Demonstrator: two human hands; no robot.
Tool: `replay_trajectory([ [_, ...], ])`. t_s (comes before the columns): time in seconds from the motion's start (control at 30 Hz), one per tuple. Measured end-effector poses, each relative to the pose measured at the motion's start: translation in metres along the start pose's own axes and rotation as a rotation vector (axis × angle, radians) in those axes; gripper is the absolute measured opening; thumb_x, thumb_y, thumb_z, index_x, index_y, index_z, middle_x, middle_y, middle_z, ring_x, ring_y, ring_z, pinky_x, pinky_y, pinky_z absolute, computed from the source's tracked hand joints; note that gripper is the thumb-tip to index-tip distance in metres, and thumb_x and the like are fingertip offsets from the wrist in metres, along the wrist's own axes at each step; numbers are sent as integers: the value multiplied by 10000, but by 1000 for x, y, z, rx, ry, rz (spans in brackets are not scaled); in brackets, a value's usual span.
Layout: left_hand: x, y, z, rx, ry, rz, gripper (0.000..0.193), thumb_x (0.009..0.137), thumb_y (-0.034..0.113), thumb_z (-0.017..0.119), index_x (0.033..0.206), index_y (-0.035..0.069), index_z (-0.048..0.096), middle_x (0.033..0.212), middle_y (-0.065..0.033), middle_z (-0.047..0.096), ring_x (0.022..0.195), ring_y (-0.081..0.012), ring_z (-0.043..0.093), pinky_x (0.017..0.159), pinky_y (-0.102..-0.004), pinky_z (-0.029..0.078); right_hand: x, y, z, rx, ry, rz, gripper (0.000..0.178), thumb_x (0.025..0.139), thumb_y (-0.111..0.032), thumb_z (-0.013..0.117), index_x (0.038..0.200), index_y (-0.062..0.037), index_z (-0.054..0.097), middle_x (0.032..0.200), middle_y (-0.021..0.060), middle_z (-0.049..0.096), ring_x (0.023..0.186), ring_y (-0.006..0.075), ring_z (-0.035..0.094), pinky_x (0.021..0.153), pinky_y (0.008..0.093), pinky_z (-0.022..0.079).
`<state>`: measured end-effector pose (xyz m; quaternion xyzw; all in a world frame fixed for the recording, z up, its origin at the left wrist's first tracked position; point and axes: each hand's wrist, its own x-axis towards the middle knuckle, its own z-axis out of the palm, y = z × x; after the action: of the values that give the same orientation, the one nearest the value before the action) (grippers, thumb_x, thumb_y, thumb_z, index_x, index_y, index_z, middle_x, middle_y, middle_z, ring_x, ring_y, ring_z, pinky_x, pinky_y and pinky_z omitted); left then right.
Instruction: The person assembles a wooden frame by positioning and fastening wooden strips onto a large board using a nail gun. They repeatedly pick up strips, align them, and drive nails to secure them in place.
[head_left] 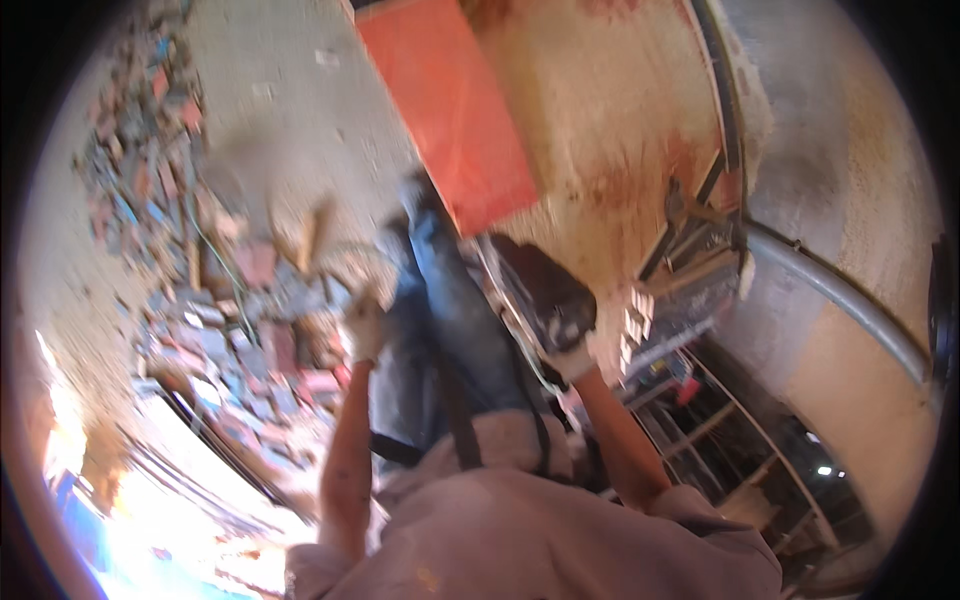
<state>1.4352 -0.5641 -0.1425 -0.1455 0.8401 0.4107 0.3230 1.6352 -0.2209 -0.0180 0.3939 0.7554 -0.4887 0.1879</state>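
Both gloved hands are raised: the left hand hangs curled and seemingly empty near the rubble pile, while the right hand grips a pale brick beside the orange panel.

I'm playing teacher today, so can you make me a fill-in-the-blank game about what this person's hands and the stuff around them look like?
1. Both hands wear light-coloured ____.
2. The right hand holds up a pale ____ near the metal shelves.
3. The left hand hangs over a heap of broken ____ on the ground.
4. The flat panel above the person's legs is coloured ____.

Missing words: gloves; brick; bricks; orange
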Motion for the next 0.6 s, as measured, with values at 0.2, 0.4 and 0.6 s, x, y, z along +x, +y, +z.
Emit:
replay_trajectory([
  [0.2, 44, 124, 55, -367, -223, 55, 449, 937, 143, 647, 1348, -29, 588, 1256, -129, 679, 1137, -264, 659, 967, -332, 530, 5, -41, -11, 549, 264, 299, 646, 826, -424, 732, 1334, -71, 546, 1329, 171, 610, 1253, 312, 572, 1050, 480, 473],
  [0.4, 57, 267, 66, -16, -556, 439, 363, 886, 112, 656, 1231, 0, 645, 1232, -115, 653, 1122, -270, 641, 963, -333, 533, -8, -25, 4, 168, 533, 222, 759, 617, -236, 932, 1215, 7, 531, 1135, 177, 677, 1024, 284, 689, 862, 380, 570],
  [0.6, 111, 256, 40, 377, -861, 809, 123, 923, 152, 633, 918, 29, 631, 982, -79, 667, 940, -210, 640, 819, -349, 557, 8, -127, -55, 221, 496, 226, 654, 722, -360, 817, 1286, -85, 633, 1076, 193, 738, 1003, 337, 723, 816, 428, 579],
])
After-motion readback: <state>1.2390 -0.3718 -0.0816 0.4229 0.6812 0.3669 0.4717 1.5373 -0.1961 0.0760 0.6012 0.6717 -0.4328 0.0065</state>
